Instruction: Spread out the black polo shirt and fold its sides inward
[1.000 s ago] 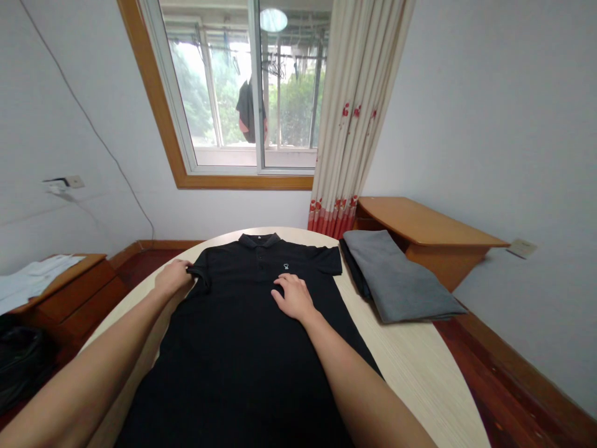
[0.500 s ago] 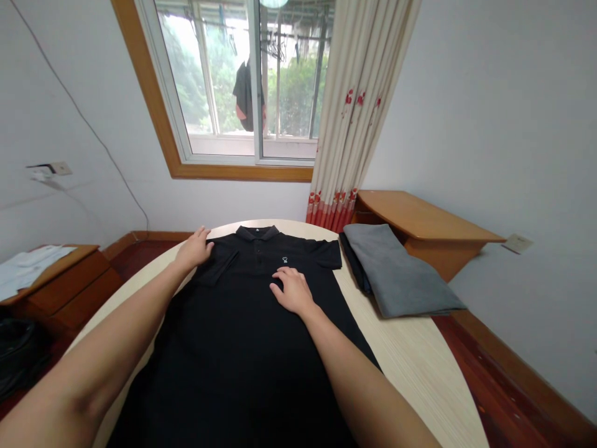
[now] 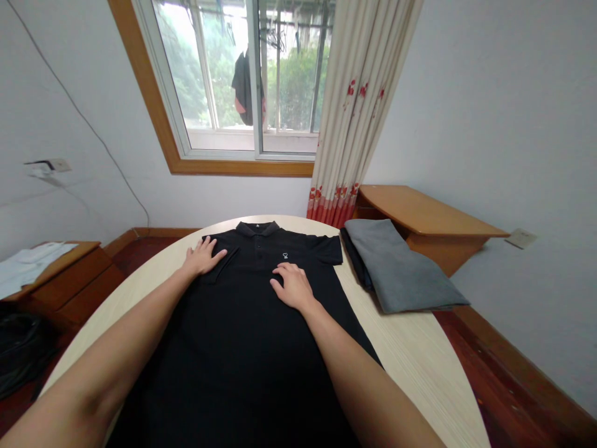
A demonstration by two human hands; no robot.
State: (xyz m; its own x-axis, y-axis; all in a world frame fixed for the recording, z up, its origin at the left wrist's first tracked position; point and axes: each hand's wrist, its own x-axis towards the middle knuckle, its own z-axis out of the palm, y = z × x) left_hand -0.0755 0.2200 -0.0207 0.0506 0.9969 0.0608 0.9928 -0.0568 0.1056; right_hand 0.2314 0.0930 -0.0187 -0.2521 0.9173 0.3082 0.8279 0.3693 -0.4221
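Observation:
A black polo shirt (image 3: 242,336) lies face up along a pale oval table (image 3: 420,367), collar toward the window. Its left sleeve is folded inward over the chest. My left hand (image 3: 204,256) lies flat on that folded sleeve, fingers spread, holding nothing. My right hand (image 3: 289,286) rests open on the shirt's chest, just below the small white logo (image 3: 282,255). The right sleeve (image 3: 326,249) still lies spread out flat.
A folded grey cloth (image 3: 401,267) over a dark one sits at the table's right edge. Behind it stands a wooden desk (image 3: 420,214). A low wooden cabinet (image 3: 60,280) with white cloth is on the left. A window and curtain (image 3: 359,106) face me.
My left hand, which pinched the left sleeve a second ago, has folded it inward and now lies flat on it. My right hand has barely moved.

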